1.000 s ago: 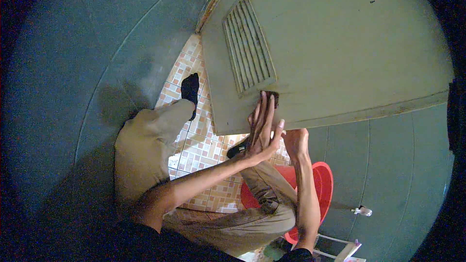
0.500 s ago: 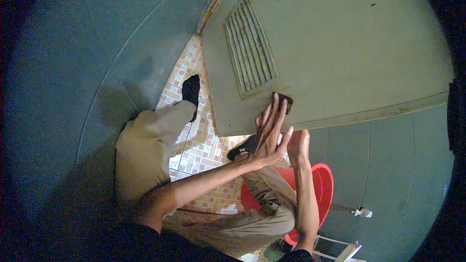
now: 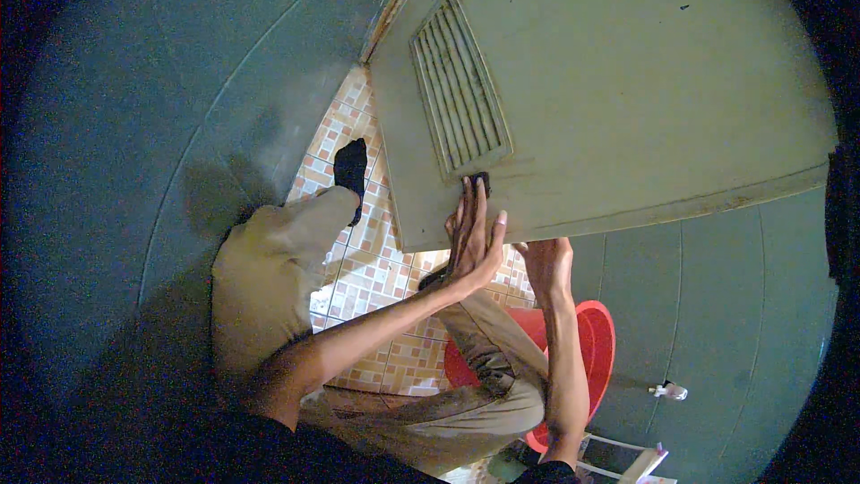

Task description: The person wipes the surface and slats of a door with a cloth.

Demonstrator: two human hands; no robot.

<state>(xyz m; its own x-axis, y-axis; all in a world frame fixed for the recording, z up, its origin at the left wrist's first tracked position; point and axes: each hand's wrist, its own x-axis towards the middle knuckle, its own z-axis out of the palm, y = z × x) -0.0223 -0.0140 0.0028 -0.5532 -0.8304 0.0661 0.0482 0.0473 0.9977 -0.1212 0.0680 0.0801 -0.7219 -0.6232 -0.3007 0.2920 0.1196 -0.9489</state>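
My left hand (image 3: 472,242) presses a small dark scrubbing pad (image 3: 483,181) against the pale green door (image 3: 618,108), with its fingers stretched over the pad. Fingers cover most of the pad; it sits just under the lower corner of the door's slatted vent (image 3: 461,85). My right hand (image 3: 548,264) is closed on the door's near edge, its fingertips hidden behind it. Faint dark streaks show on the door beside the vent.
Blue-green walls (image 3: 681,305) stand on both sides. A red plastic tub (image 3: 598,341) is behind my right forearm. My feet are on patterned floor tiles (image 3: 358,305). A small white fitting (image 3: 670,392) is on the right wall, and a white rack (image 3: 638,466) stands at lower right.
My left hand has slid left along the door with the pad, toward the vent's lower edge. My right hand keeps its place at the door edge, its fingers shifted slightly.
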